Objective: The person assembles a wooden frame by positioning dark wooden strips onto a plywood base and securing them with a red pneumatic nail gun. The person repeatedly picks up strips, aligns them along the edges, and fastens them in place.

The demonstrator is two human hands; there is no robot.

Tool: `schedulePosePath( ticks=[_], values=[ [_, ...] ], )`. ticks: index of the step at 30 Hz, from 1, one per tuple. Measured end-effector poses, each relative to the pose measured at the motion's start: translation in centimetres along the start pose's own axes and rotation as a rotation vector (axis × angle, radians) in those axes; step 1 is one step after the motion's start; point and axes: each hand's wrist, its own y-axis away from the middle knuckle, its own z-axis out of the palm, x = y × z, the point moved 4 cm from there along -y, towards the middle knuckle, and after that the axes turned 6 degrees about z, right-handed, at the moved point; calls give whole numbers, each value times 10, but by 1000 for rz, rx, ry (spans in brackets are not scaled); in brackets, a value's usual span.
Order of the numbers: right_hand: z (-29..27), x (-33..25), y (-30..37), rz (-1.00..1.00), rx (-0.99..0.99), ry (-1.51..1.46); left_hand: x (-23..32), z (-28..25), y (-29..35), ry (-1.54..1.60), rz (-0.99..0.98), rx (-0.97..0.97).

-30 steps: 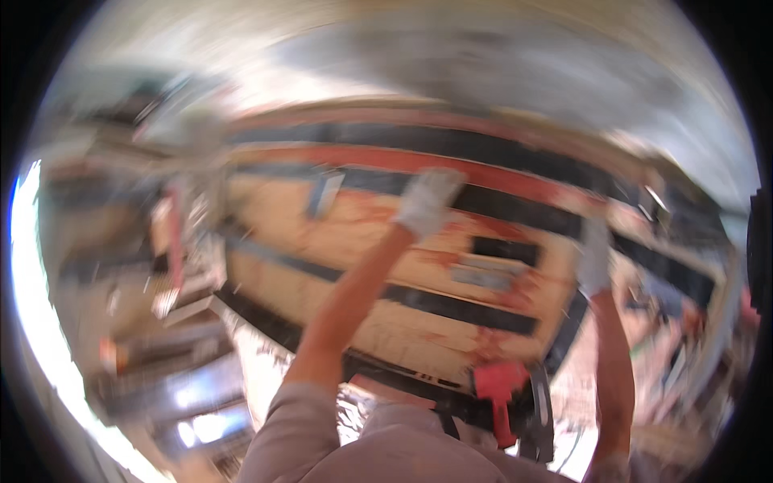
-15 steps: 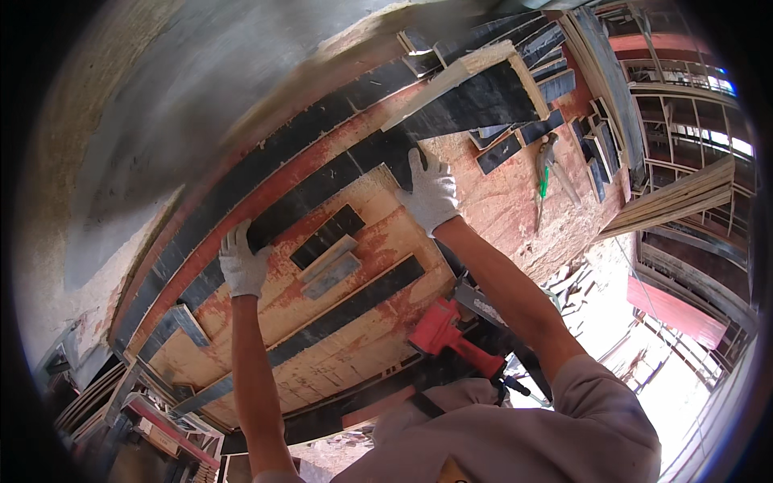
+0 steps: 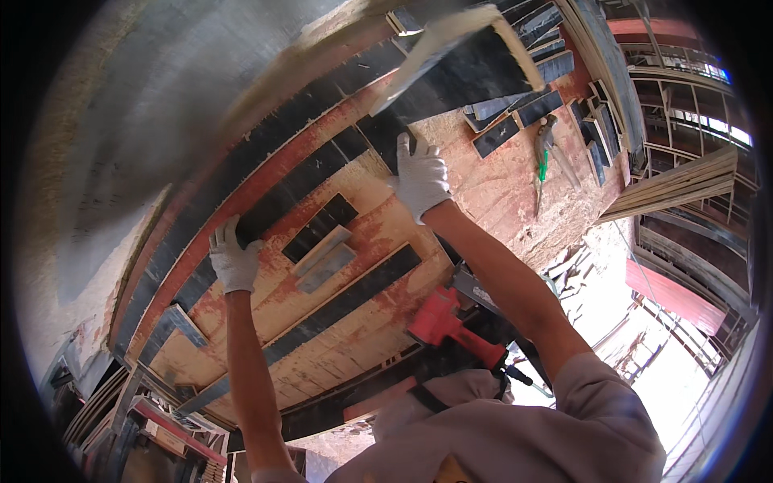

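Pale cloth of the person's shirt (image 3: 523,435) is seen nearest, along the lower edge of the frame. Just beyond it, right of lower centre, a red power tool (image 3: 451,326) is placed by the near side of the wooden work surface (image 3: 382,217), perhaps so that the middle is left free while the tool stays within reach.

Farther up, a long dark strip (image 3: 346,304) is laid slantwise, and a small black block (image 3: 320,227) and a grey block (image 3: 328,268) are set side by side near the centre.

Above these, another dark strip (image 3: 302,183) is laid between the hands. The gloved left hand (image 3: 233,256), left of centre, is rested at its lower-left end, fingers open and thumb apart. The gloved right hand (image 3: 423,179) is set by its upper-right end, fingers half bent and thumb raised; no object is seen gripped in either. The hands are spread wide, seemingly so that both ends can be steadied or lined up.

Beyond, at upper centre, a dark board with pale edges (image 3: 467,76) is tilted. To its right, a hammer (image 3: 565,161) and a green-handled tool (image 3: 543,165) are laid together, probably out of the way. A stack of boards (image 3: 676,189) is seen at the right; a grey surface (image 3: 161,145), upper left, is blurred.
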Motion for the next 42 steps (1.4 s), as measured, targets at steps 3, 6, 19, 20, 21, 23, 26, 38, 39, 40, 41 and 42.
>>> schedulePosePath(
  ticks=[3, 6, 19, 20, 21, 23, 26, 38, 39, 40, 41, 42],
  values=[
    [4, 0, 1, -21, 8, 67, 1, 1, -1, 5, 22, 5],
    [9, -1, -3, -10, -6, 63, 5, 4, -5, -10, 22, -35],
    [-8, 10, -5, 53, 52, -236, 184, 63, -129, 114, 268, 12],
    [-6, 11, -4, 41, 69, -228, 197, 71, -135, 72, 238, 8],
    [-4, 13, -5, 36, 88, -222, 205, 77, -139, 32, 214, 1],
    [-1, 14, -7, 18, 110, -222, 211, 80, -144, 48, 177, -24],
    [0, 17, -10, 4, 107, -218, 209, 88, -143, 82, 182, 17],
    [4, 17, -12, -17, 73, -139, 200, 88, -161, 137, 284, 34],
    [4, 17, -12, -10, 67, -124, 199, 89, -163, 138, 270, 1],
    [3, 16, -13, -4, 61, -108, 201, 88, -162, 129, 274, 24],
    [3, 16, -13, 2, 65, -106, 204, 88, -161, 121, 278, 47],
    [2, 16, -12, 5, 68, -103, 203, 90, -159, 110, 278, 72]
  ],
)
